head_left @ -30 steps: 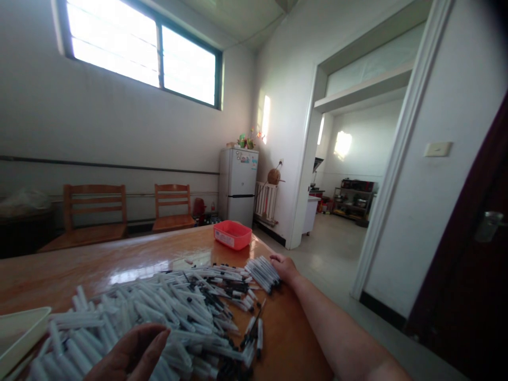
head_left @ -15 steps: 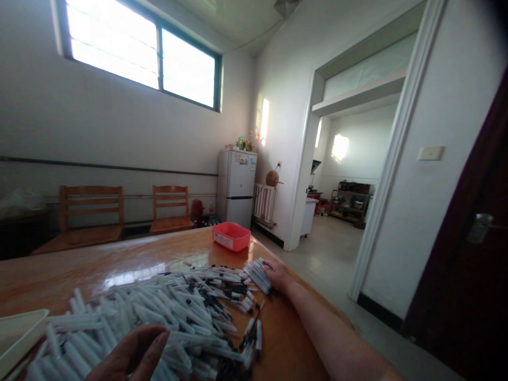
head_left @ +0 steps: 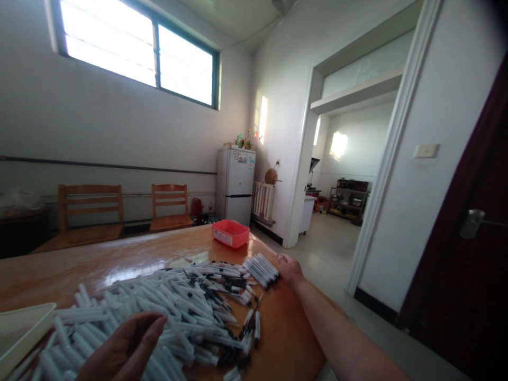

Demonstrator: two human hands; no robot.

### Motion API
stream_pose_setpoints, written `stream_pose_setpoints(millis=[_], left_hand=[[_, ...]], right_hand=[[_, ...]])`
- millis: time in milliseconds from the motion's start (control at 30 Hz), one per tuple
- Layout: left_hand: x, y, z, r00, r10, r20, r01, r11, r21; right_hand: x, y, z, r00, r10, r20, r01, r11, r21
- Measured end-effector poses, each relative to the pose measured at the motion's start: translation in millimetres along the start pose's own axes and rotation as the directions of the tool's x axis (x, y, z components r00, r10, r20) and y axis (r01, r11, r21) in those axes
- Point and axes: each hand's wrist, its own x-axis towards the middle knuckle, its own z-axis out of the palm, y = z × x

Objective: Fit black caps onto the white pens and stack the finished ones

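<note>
A large loose pile of white pens with black tips (head_left: 159,312) covers the near left of the glossy wooden table (head_left: 281,333). My left hand (head_left: 123,344) hangs open at the bottom of the view, palm up, over the pile and holding nothing. A small aligned bunch of the same pens (head_left: 261,270) lies at the pile's far right. My right hand (head_left: 290,268) rests on the table just beside that bunch, its fingers nearly touching the pen ends, and it holds nothing.
A pale green tray (head_left: 21,328) sits at the table's left edge, and a red plastic basket (head_left: 230,234) stands at the far end. The table's right edge runs close to my right forearm. Wooden chairs and a white refrigerator stand beyond.
My right hand has moved off the small bunch of pens toward the right, and the bunch now lies more neatly aligned. My left hand has shifted slightly left.
</note>
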Motion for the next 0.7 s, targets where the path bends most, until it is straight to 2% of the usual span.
stream_pose_setpoints(millis=[133, 333, 533, 700], left_hand=[[-3, 16, -5.6, 0.999, 0.022, -0.048, -0.025, 0.999, -0.048], [-6, 32, -13.5, 0.997, 0.018, -0.072, -0.023, 0.997, -0.067], [-6, 31, -15.2, 0.998, 0.038, -0.051, -0.042, 0.995, -0.085], [-5, 28, -14.6, 0.998, 0.045, -0.047, -0.049, 0.994, -0.093]], right_hand=[[-28, -14, -8, 0.999, -0.042, -0.003, 0.042, 0.999, -0.025], [-78, -49, -17, 0.965, -0.169, 0.200, 0.181, 0.983, -0.043], [-118, -67, -22, 0.896, -0.205, 0.395, 0.262, 0.960, -0.095], [-133, -66, -11, 0.874, -0.167, 0.457, 0.278, 0.942, -0.188]])
